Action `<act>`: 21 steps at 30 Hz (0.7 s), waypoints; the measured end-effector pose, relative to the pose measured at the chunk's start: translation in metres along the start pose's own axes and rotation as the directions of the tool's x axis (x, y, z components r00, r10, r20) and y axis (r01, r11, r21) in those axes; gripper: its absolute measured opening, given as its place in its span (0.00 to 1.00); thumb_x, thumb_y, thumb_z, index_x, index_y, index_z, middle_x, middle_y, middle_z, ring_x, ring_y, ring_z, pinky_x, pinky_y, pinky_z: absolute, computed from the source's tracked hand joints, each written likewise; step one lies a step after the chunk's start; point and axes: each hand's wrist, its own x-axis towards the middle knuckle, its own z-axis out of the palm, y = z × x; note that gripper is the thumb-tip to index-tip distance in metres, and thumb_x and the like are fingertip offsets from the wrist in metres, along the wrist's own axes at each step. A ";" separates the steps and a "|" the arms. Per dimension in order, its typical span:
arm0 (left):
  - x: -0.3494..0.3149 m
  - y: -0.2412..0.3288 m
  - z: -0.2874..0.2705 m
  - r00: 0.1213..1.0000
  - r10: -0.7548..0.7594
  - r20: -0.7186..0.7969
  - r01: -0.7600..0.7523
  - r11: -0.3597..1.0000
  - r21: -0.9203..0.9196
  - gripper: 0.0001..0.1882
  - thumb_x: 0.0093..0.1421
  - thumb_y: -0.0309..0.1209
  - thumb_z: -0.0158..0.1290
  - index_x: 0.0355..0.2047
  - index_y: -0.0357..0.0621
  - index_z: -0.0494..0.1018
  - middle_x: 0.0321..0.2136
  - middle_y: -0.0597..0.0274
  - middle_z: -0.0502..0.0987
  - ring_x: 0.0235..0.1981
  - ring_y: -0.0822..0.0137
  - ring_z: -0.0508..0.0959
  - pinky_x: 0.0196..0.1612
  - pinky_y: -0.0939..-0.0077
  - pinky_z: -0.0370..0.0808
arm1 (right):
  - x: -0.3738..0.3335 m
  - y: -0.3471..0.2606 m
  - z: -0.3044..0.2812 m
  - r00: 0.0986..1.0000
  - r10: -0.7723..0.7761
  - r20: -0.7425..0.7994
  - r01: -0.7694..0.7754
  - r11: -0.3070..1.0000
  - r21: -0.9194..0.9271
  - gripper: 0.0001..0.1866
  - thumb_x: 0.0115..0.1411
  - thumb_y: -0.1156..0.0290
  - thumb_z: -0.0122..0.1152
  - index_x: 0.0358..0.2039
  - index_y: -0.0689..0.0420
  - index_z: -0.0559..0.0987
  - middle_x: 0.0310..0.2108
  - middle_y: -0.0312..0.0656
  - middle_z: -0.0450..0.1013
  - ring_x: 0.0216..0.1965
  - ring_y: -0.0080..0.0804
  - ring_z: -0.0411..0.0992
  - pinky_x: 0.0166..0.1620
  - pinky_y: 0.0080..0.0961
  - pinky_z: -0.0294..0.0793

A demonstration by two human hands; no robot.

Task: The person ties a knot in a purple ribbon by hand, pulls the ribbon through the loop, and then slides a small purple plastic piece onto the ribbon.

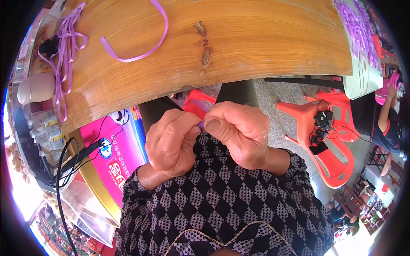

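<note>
Close together in front of my chest, both hands pinch a small piece of purple ribbon (pixel 201 125). My left hand (pixel 171 141) is closed, its fingers curled round the ribbon. On the other side, my right hand (pixel 241 132) is closed with thumb and forefinger pressed together at the ribbon. Most of the piece is hidden by my fingers; a blurred purple part shows just above them. On the wooden table (pixel 256 38) beyond my hands lies a curved strip of purple ribbon (pixel 141 56).
A bundle of purple ribbon (pixel 66 47) hangs over the table's left end near a whitish rounded object (pixel 36 88). More purple ribbon pieces (pixel 358 30) lie on a white surface (pixel 363 81) at right. An orange-red plastic chair (pixel 301 115) holds black cables. A black cable (pixel 60 200) runs down the left.
</note>
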 end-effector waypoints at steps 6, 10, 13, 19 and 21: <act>-0.001 0.001 -0.004 0.999 -0.050 -0.022 0.050 0.999 0.003 0.06 0.53 0.21 0.53 0.32 0.33 0.70 0.22 0.54 0.71 0.20 0.61 0.73 0.22 0.75 0.69 | 0.004 -0.008 0.002 0.991 0.129 0.019 -0.130 0.981 0.141 0.07 0.57 0.73 0.56 0.28 0.64 0.74 0.20 0.34 0.68 0.19 0.14 0.61 0.22 0.13 0.60; 0.000 0.002 -0.006 1.000 -0.018 -0.009 0.018 1.000 0.025 0.06 0.52 0.20 0.53 0.32 0.33 0.70 0.22 0.54 0.71 0.20 0.60 0.73 0.22 0.74 0.69 | 0.006 -0.003 0.001 1.000 -0.007 0.022 0.006 1.000 0.023 0.06 0.56 0.75 0.56 0.28 0.65 0.74 0.20 0.35 0.69 0.18 0.15 0.61 0.21 0.14 0.60; 0.000 0.004 -0.004 1.000 0.022 -0.015 -0.021 0.997 0.077 0.07 0.51 0.18 0.53 0.32 0.33 0.70 0.23 0.53 0.72 0.21 0.60 0.73 0.22 0.74 0.70 | 0.004 0.000 0.004 0.997 -0.082 -0.014 0.081 0.996 -0.035 0.06 0.55 0.76 0.57 0.28 0.66 0.74 0.20 0.36 0.69 0.18 0.17 0.62 0.21 0.15 0.61; -0.002 0.003 0.005 0.994 0.082 -0.073 -0.070 0.986 0.154 0.09 0.49 0.15 0.51 0.33 0.30 0.69 0.23 0.51 0.72 0.20 0.59 0.73 0.20 0.73 0.69 | 0.003 0.001 0.013 0.987 -0.120 -0.109 0.116 0.992 -0.051 0.04 0.53 0.79 0.57 0.26 0.67 0.74 0.20 0.42 0.70 0.17 0.25 0.66 0.21 0.18 0.63; -0.001 0.004 0.006 0.990 0.112 -0.083 -0.092 0.974 0.209 0.09 0.49 0.14 0.50 0.33 0.29 0.69 0.22 0.51 0.71 0.19 0.59 0.72 0.18 0.73 0.68 | 0.004 0.004 0.014 0.982 -0.147 -0.122 0.140 0.988 -0.059 0.04 0.53 0.79 0.57 0.26 0.67 0.74 0.20 0.42 0.70 0.17 0.27 0.66 0.21 0.19 0.63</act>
